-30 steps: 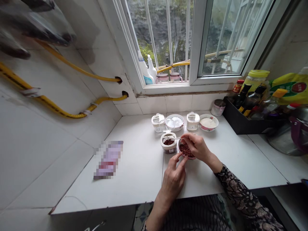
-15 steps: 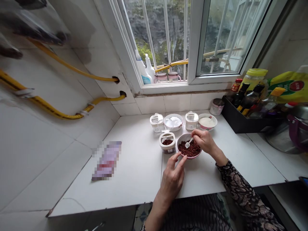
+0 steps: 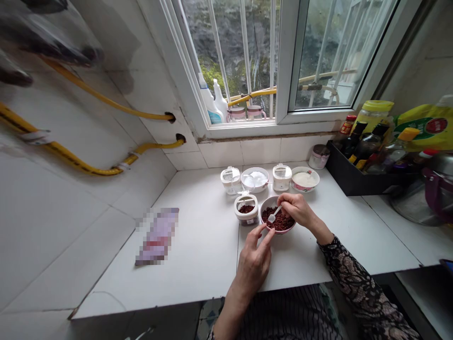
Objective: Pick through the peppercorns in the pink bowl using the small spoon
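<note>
My right hand (image 3: 296, 209) pinches the handle of a small white spoon (image 3: 272, 218). The spoon's bowl rests on the dark red-brown dried bits (image 3: 279, 223), which look like peppercorns, inside a pink-rimmed bowl (image 3: 284, 232). My left hand (image 3: 254, 256) has its fingers stretched and apart, with two fingertips against the bowl's near rim. Just left of the bowl stands a clear seasoning jar (image 3: 247, 219) with a white-framed lid, holding the same dark bits.
Behind stand two more seasoning jars (image 3: 230, 180) (image 3: 282, 177), a bowl of white powder (image 3: 255, 180) and a bowl of pale grains (image 3: 305, 180). A black box of bottles (image 3: 348, 182) and a metal pot (image 3: 412, 200) are right. A blurred purple packet (image 3: 157, 238) lies left.
My right hand has shifted slightly down, and the spoon's tip has moved a little left and down over the dark bits. My left hand stays put at the rim.
</note>
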Tool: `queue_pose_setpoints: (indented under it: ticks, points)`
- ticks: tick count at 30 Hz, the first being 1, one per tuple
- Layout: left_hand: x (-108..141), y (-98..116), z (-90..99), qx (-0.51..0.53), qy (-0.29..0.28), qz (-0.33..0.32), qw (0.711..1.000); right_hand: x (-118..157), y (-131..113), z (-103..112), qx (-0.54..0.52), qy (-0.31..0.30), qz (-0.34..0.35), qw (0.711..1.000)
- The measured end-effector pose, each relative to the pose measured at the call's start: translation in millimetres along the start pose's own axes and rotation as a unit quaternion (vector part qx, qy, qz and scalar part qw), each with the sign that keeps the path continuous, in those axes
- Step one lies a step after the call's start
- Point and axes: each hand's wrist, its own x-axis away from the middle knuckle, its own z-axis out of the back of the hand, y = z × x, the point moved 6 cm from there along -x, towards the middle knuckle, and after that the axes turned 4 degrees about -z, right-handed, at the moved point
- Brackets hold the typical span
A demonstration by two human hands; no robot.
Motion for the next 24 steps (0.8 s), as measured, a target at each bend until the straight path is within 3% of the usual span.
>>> queue_pose_setpoints:
  ticks: [14,24]
  points:
    - [1,0,-1.1,0.003,0.003,0.006,1.000,-5,9,7,-0.162,0.011,-0.081,0.983]
    - [2,-2,-2.1,0.003,0.000,0.010,1.000,-6,10,7,-0.196,0.020,-0.098,0.976]
